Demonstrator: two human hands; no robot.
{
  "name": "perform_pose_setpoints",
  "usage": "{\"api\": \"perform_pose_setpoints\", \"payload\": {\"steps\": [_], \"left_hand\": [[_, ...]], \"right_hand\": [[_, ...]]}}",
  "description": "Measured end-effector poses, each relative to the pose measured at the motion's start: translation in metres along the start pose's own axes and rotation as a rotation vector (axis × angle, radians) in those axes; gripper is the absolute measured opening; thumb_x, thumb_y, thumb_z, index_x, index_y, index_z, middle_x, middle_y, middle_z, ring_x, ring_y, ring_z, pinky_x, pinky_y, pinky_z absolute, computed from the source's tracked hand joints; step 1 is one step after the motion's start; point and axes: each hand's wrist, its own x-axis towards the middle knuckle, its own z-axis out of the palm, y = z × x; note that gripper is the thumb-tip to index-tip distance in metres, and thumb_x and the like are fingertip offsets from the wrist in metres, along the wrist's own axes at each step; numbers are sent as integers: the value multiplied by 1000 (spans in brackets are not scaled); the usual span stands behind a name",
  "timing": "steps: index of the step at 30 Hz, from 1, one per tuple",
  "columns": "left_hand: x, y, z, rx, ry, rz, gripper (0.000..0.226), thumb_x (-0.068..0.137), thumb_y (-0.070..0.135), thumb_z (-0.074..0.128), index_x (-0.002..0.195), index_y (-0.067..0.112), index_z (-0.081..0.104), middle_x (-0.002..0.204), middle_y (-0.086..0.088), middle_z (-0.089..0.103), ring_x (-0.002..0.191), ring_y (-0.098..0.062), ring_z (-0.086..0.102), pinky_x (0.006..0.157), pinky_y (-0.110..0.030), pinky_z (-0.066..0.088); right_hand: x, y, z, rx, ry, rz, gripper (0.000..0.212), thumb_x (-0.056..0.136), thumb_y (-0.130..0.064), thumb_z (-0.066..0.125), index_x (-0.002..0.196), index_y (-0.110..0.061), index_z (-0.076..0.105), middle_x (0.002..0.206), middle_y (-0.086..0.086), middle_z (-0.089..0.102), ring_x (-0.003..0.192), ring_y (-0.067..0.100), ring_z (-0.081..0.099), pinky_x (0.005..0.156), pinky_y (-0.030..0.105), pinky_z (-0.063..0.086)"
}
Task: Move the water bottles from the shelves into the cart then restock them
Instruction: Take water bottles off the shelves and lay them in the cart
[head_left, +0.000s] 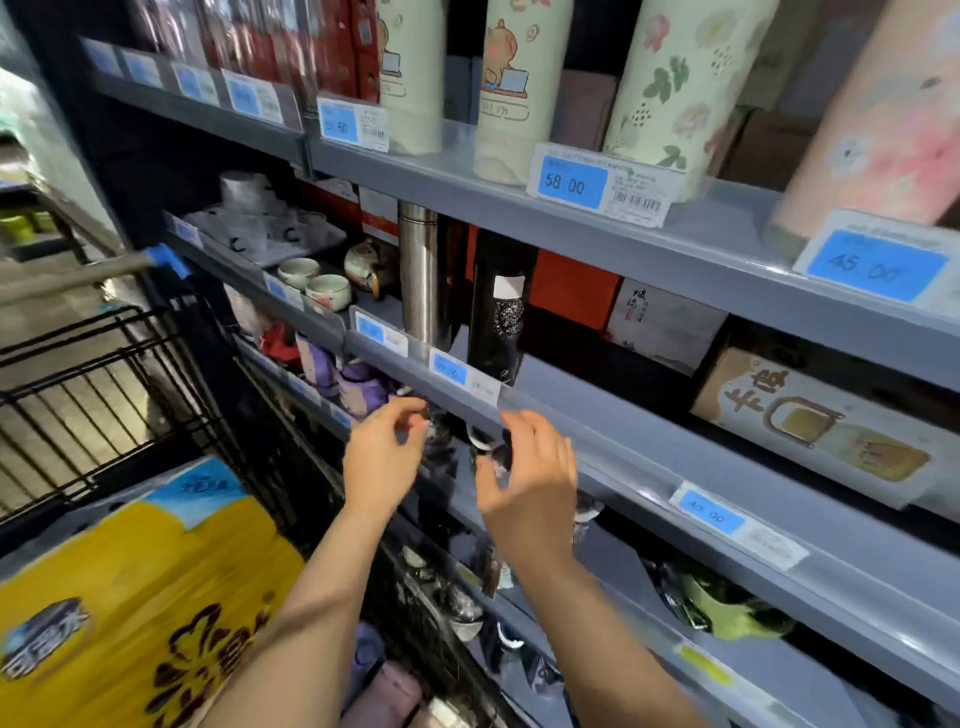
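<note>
Reaching under the middle shelf edge (597, 415), two hands work apart — left hand (382, 457) and right hand (530, 467), fingers loosely curled near dark blurred items; whether either grips one I cannot tell. Two bottles stand above — one steel bottle (418, 270), one black bottle (498, 312). One cart (104, 374) sits left, holding one yellow pack (130, 597).

Both bare forearms reach up and forward, side by side. The left hand (382, 457) has its fingers loosely curled, thumb near the fingertips. The right hand (535, 467) is spread, fingers slightly bent, its back showing. Whether either grips anything is blurred.
</note>
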Motion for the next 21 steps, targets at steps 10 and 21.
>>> {"api": "perform_pose_setpoints", "payload": {"steps": [10,21], "left_hand": [[-209,-13,-97,128,-209,-186,13,79,29,66,91,24,67,85,-5,69,82,-25,64,74,-38,51],[-348,-58,-176,420,-331,-391,43,90,30,62,130,18,52,125,-7,55,109,-23,55,84,-34,47]], "right_hand": [[-154,7,-96,46,-922,64,53,90,-29,62,138,-24,42,106,-5,53,108,23,58,90,32,43],[-281,-16,-102,121,-1206,143,54,91,-32,62,139,-18,42,137,6,45,125,23,47,99,31,39]]}}
